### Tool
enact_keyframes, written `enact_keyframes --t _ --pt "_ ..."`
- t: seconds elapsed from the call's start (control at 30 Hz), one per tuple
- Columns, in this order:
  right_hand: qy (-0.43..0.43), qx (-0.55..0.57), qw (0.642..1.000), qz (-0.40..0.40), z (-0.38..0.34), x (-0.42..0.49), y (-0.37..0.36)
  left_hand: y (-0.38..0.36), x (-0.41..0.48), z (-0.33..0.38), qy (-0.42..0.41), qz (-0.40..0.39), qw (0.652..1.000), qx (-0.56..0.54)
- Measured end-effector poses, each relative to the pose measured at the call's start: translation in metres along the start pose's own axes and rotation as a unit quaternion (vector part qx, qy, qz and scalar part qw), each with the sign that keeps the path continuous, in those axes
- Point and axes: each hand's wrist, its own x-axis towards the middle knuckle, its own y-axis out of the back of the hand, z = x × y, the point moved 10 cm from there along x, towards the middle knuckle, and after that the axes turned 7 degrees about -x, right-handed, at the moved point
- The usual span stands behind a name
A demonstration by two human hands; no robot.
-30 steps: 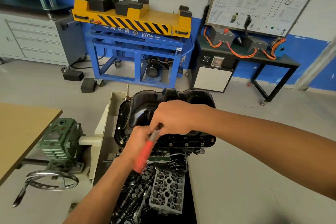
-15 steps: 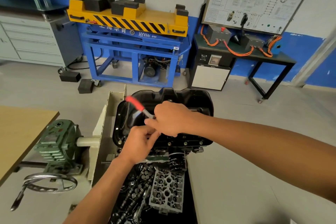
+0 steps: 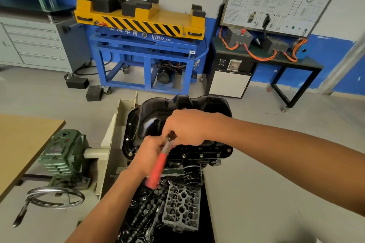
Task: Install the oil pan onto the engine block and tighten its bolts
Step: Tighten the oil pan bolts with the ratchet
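Red-gripped ratchet [image 3: 157,171]: its long axis runs from the near flange of the oil pan [image 3: 207,104] back toward you, grip end low and leftward. Your right hand [image 3: 187,126] is curled down over the head end, fingers closed on it. The socket and the bolt beneath are hidden. Your left hand [image 3: 150,154] wraps the metal shank just above the red grip, so it is the nearer hand to swing with.

Pan sits sump-up on the engine block [image 3: 214,162], flange apparently flat all round. Flange bolts [image 3: 201,155] show along the near edge, to the right of your hands. The one being worked is near the near-left corner, I judge.

In the swing's way: oil filter [image 3: 192,173] just right of the handle, and the cylinder head [image 3: 181,207] and loose parts below it. Cream stand plate [image 3: 110,134] stands close on the left. Green gearbox [image 3: 63,152] and handwheel [image 3: 55,200] are well apart.
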Motion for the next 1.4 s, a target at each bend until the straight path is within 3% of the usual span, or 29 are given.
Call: enact_keyframes --t 0.13,0.4,0.5,0.63,0.77,0.87,0.93,1.0,1.1,1.2,1.27,1.4 --pt "0.038 -0.141 0.989 -0.009 -0.01 -0.003 -0.005 -0.001 0.0 0.011 -0.038 -0.009 0.999 0.007" --pt "0.06 -0.176 0.982 -0.023 -0.011 -0.005 -0.01 -0.001 0.004 0.02 -0.069 -0.018 0.997 0.008" --pt "0.06 -0.072 0.996 0.007 -0.007 -0.009 -0.006 0.0 0.003 0.013 -0.049 0.004 0.999 -0.017" --pt "-0.079 0.024 0.995 0.061 0.015 -0.001 -0.008 -0.005 0.001 0.008 -0.025 0.003 1.0 0.018" --pt "-0.219 0.229 0.948 0.035 0.041 0.003 -0.029 -0.001 0.001 0.004 -0.017 0.019 1.0 0.008" --pt "-0.266 0.332 0.905 0.01 0.049 0.005 -0.04 0.002 0.0 0.007 -0.018 0.036 0.999 0.011" --pt "-0.271 0.356 0.894 0.004 0.05 0.004 -0.042 0.002 0.001 0.01 -0.025 0.033 0.999 0.019" --pt "-0.245 0.32 0.915 0.002 0.049 0.004 -0.036 -0.001 0.002 0.008 -0.026 0.02 0.999 0.016" --pt "-0.137 0.227 0.964 0.002 0.034 0.005 -0.016 -0.004 0.001 0.008 -0.029 0.002 0.999 0.017" --pt "-0.046 0.072 0.996 0.002 0.013 0.0 0.001 -0.004 0.003 0.008 -0.026 -0.008 1.0 0.013" --pt "-0.01 -0.052 0.999 -0.005 -0.003 -0.002 0.004 -0.003 0.005 0.006 -0.001 -0.002 0.999 -0.05" --pt "0.027 -0.17 0.985 0.001 -0.02 -0.004 -0.002 0.002 0.005 0.022 -0.07 0.0 0.997 0.022"
